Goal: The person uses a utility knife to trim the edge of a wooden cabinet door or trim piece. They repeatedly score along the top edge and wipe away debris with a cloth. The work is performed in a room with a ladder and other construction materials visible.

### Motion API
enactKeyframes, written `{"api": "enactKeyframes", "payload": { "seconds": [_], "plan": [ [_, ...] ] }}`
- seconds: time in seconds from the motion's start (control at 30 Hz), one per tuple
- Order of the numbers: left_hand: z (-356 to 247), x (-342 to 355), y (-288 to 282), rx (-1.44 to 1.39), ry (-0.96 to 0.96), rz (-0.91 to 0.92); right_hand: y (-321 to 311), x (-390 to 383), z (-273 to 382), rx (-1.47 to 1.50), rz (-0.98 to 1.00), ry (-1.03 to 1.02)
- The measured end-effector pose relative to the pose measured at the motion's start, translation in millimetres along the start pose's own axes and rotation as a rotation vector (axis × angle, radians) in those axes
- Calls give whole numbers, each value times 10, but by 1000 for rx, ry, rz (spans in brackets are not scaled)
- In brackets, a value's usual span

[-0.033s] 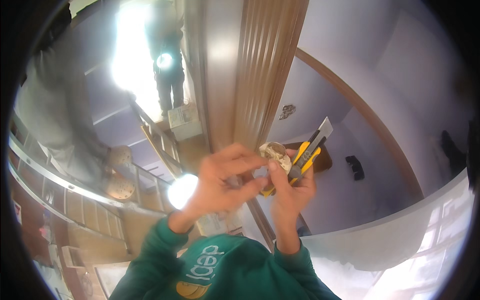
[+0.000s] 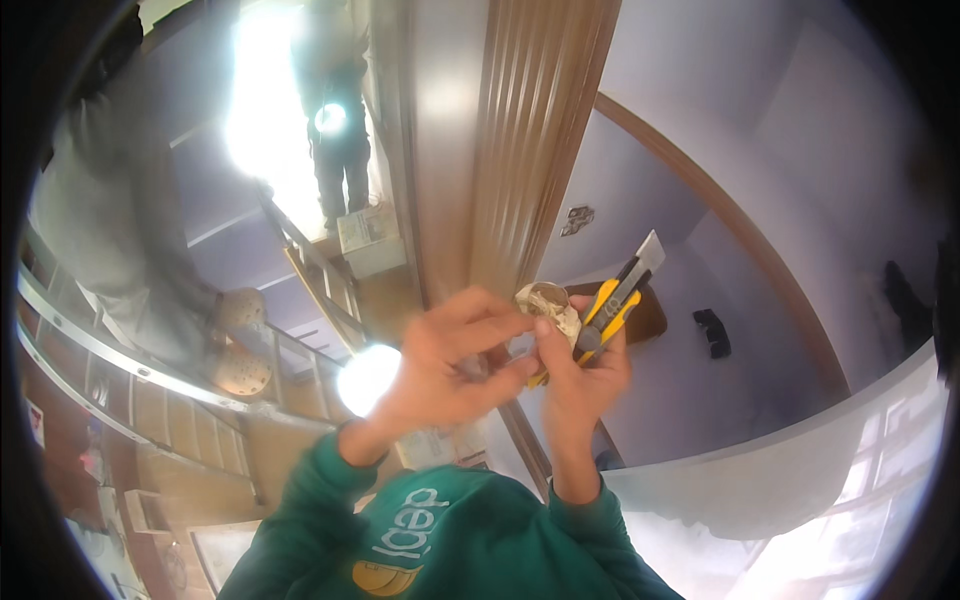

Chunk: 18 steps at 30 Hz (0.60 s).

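Above the green sweatshirt (image 2: 480, 545), the right hand (image 2: 588, 385) clamps a yellow-black knife (image 2: 610, 308) and crumpled beige roll (image 2: 560, 317), the left hand (image 2: 450, 360) blurred, its fingers' grip unclear.

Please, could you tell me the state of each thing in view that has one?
Utility knife: blade out, held in the right hand.
Tan bundle: crumpled, beside the knife.
Left hand: fingers bent, blurred; its grip unclear.
Round light: glowing brightly.
Metal ladder: appears occupied by a person in clogs.
Pale box: open or closed, cannot tell.
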<state>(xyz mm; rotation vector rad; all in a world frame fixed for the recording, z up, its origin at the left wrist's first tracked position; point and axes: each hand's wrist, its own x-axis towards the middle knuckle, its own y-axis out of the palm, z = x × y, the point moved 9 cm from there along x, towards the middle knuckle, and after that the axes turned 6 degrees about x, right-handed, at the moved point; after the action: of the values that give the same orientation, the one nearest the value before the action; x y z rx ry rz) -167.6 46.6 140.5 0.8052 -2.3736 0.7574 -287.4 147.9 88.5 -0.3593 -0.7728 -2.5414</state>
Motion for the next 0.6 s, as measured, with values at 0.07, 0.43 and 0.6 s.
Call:
{"api": "enactKeyframes", "payload": {
  "seconds": [0.07, 0.43, 0.6],
  "plan": [
    [-2, -2, -85, 60, 42, 1, 91, 37, -97, 2, -4, -7],
    [615, 97, -285, -351, -345, -61, 190, -18, -221, 321, 9, 244],
    [738, 77, -60, -264, -468, -73, 166, -52, -282, 327, 24, 246]
  ]
}}
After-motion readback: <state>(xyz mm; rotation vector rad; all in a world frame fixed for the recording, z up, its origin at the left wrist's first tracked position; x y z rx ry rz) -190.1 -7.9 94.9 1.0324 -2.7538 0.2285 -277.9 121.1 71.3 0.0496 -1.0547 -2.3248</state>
